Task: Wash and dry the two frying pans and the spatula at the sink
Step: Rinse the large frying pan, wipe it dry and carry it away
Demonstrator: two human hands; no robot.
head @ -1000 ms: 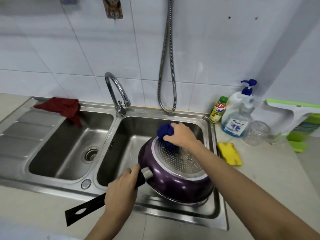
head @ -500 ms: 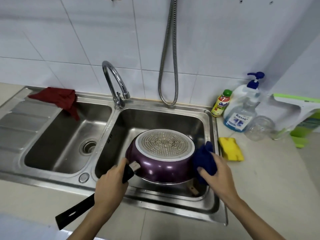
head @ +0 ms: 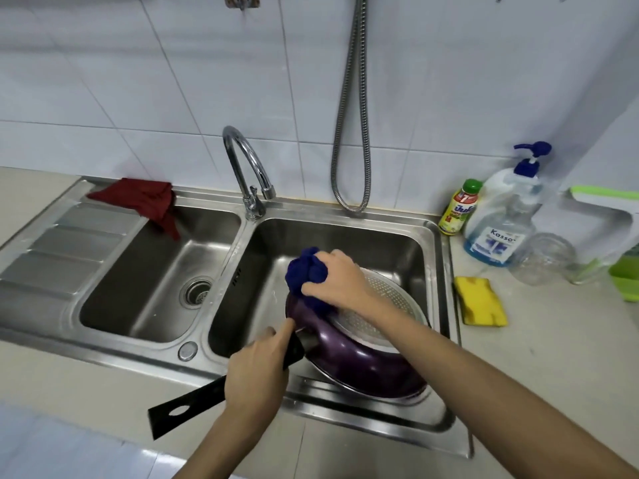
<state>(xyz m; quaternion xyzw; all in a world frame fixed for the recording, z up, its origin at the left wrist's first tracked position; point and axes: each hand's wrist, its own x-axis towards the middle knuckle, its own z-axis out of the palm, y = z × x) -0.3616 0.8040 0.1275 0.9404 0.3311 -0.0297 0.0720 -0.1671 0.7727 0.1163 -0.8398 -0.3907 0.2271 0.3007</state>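
Head view, lower centre of frame: my left hand [head: 257, 371] is wrapped round the black handle [head: 193, 406] of the purple frying pan [head: 363, 368], index finger stretched forward along the handle toward the pan body. Handle end with its hanging slot points to the lower left, out over the sink's [head: 345, 413] front rim.

Pan is upside down and tilted, its lower edge toward me on the ledge at the front of the right basin, its patterned metal base [head: 380, 305] facing up and away.

My right hand [head: 337, 281], reaching in from the lower right, clutches a bunched dark blue cloth [head: 306, 271] and presses it on the pan's far left edge, just above the handle joint. My two hands are near each other but apart, each clamped on its own item.

Left of centre: left basin with drain [head: 197, 292]; a red cloth [head: 141, 202] hangs over its far corner. Curved tap [head: 245, 174] stands between the basins.

Right of frame, on the counter [head: 553, 357]: yellow sponge [head: 480, 300] just beside the sink; behind it a glass jar [head: 543, 257], pump bottle [head: 501, 216] and small green-capped bottle [head: 458, 210]. Metal hose [head: 352, 133] loops down the tiled wall [head: 138, 81].
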